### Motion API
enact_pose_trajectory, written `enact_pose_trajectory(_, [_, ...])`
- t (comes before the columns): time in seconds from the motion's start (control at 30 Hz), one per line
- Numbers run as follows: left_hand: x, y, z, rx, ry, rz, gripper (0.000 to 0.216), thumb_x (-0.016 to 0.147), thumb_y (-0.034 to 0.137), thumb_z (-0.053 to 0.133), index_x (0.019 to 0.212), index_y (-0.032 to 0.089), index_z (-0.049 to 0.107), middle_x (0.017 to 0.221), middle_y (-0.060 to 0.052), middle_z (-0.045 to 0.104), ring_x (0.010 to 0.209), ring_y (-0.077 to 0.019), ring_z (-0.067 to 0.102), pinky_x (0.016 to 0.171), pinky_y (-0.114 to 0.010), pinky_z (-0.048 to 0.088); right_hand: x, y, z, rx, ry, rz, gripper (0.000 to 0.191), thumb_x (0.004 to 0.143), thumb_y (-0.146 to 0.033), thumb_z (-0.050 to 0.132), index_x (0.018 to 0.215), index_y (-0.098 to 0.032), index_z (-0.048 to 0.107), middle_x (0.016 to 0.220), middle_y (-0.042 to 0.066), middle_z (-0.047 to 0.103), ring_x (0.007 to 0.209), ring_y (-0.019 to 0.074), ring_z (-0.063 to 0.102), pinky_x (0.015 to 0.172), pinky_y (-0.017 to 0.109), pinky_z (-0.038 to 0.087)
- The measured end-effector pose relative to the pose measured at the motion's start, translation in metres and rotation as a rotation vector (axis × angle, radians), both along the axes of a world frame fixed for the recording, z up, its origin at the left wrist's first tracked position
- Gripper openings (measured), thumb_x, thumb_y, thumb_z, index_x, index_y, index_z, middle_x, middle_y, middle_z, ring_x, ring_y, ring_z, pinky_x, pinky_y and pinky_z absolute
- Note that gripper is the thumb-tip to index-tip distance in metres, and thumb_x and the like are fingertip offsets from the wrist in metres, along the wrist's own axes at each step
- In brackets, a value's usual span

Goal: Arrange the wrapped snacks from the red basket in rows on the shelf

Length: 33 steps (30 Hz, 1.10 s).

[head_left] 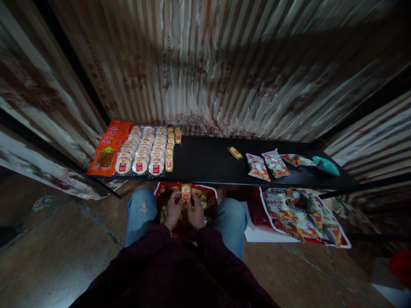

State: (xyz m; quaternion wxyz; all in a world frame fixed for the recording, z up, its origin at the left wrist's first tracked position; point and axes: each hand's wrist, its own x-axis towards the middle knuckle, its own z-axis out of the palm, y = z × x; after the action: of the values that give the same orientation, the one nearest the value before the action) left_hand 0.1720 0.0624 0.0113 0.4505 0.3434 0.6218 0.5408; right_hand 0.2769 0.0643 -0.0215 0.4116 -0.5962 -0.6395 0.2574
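My left hand [174, 208] and my right hand [195, 209] are close together over a red basket [210, 197] held between my knees. Both hands pinch one small yellow snack packet [186, 191] with a red label, held upright above the basket. The basket holds several more small yellow packets. Just ahead is a black shelf [205, 160]. On its left end lie rows of round white wrapped cakes [141, 149] and a short column of small yellow packets [170, 149].
An orange flat package [109, 147] lies at the shelf's far left. One loose yellow packet [235, 152], two red-and-white snack bags [266, 164] and a teal object [326, 165] lie toward the right. A second red basket of snack bags [302, 214] sits on the floor right. Corrugated metal walls surround.
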Motion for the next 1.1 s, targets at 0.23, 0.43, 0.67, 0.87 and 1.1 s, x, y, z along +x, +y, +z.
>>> enact_pose_trajectory(0.23, [-0.004,0.013,0.008,0.074,0.098,-0.005,0.023,0.074,0.009,0.053,0.094,0.018,0.063,0.097,-0.006,0.068,0.091,-0.0158,0.062,0.089,-0.032,0.047,-0.002,0.015,0.015,0.011,0.051,0.026,0.043,0.089,-0.034,0.043,0.126,-0.015,0.055,0.121,0.016,0.063,0.113,0.0255,0.059,0.099,0.045,0.046])
enact_pose_trajectory(0.43, [-0.006,0.029,0.016,0.149,0.213,-0.036,0.023,0.079,0.014,0.052,0.098,0.018,0.063,0.102,-0.007,0.066,0.095,-0.0171,0.061,0.091,-0.034,0.046,-0.006,0.034,0.033,0.031,0.067,0.025,0.04,0.088,-0.032,0.045,0.124,-0.018,0.057,0.115,0.013,0.066,0.108,0.0244,0.061,0.098,0.044,0.046])
enact_pose_trajectory(0.67, [-0.009,0.054,0.038,0.123,0.409,-0.026,0.034,0.079,0.009,0.046,0.105,0.02,0.064,0.103,-0.008,0.064,0.097,-0.0182,0.06,0.09,-0.034,0.047,-0.012,0.069,0.042,0.047,0.13,0.031,0.043,0.086,-0.028,0.045,0.127,-0.017,0.054,0.119,0.013,0.064,0.108,0.0235,0.061,0.097,0.042,0.047])
enact_pose_trajectory(0.87, [-0.008,0.079,0.042,0.164,0.353,0.024,0.032,0.081,0.011,0.044,0.106,0.018,0.062,0.11,-0.01,0.064,0.102,-0.0185,0.059,0.096,-0.035,0.045,-0.019,0.102,0.047,0.049,0.158,0.047,0.044,0.084,-0.025,0.045,0.127,-0.015,0.053,0.115,0.013,0.066,0.104,0.0229,0.063,0.096,0.04,0.048])
enact_pose_trajectory(1.1, [-0.007,0.104,0.047,0.109,0.312,0.02,0.029,0.082,0.016,0.045,0.105,0.019,0.063,0.111,-0.009,0.064,0.107,-0.0208,0.057,0.101,-0.037,0.042,-0.024,0.134,0.047,0.028,0.12,0.046,0.045,0.082,-0.023,0.047,0.127,-0.018,0.054,0.11,0.01,0.069,0.098,0.0217,0.065,0.09,0.036,0.05])
